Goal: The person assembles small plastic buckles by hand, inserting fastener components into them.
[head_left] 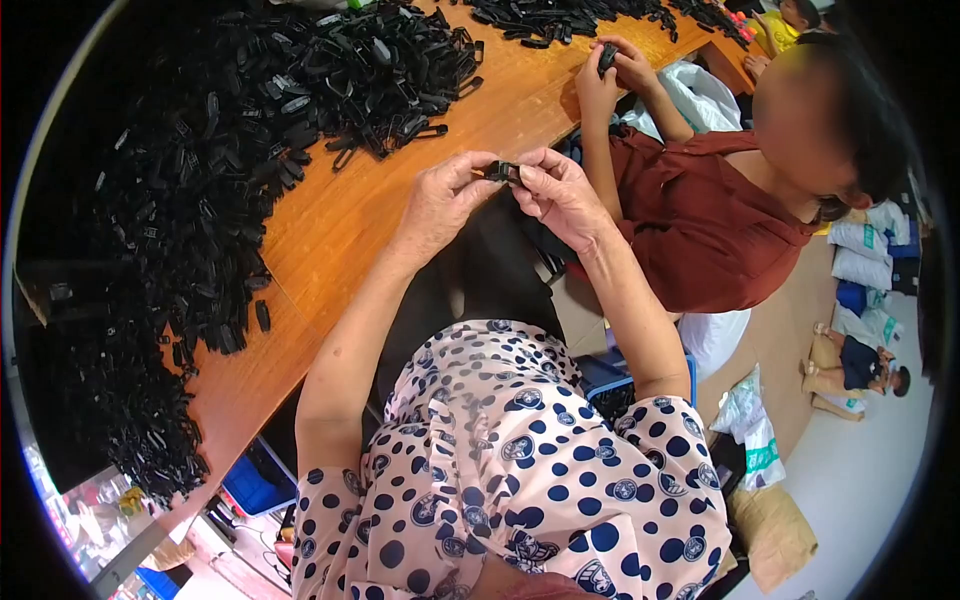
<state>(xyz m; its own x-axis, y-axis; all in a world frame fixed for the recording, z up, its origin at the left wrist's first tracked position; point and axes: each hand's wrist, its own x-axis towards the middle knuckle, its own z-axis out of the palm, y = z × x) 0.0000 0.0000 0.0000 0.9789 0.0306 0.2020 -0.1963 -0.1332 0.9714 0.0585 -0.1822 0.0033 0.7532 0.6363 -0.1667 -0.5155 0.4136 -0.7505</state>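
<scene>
Just past the table's near edge, my left hand (445, 200) and my right hand (568, 198) meet at a small black plastic piece (503, 172). Each hand pinches one end of it between thumb and fingers. It looks like a clip or buckle part, though the fingers cover much of it. On the wooden table (330, 235), a large heap of similar black plastic pieces (340, 75) spreads beyond my hands. More loose black pieces (215, 240) lie along the left side, some close to the table's edge.
A co-worker in a dark red top (690, 220) sits close on my right, holding a black piece (607, 58). Blue crates (255, 480) stand under the table. White sacks (862, 255) and a child (862, 362) are at the far right.
</scene>
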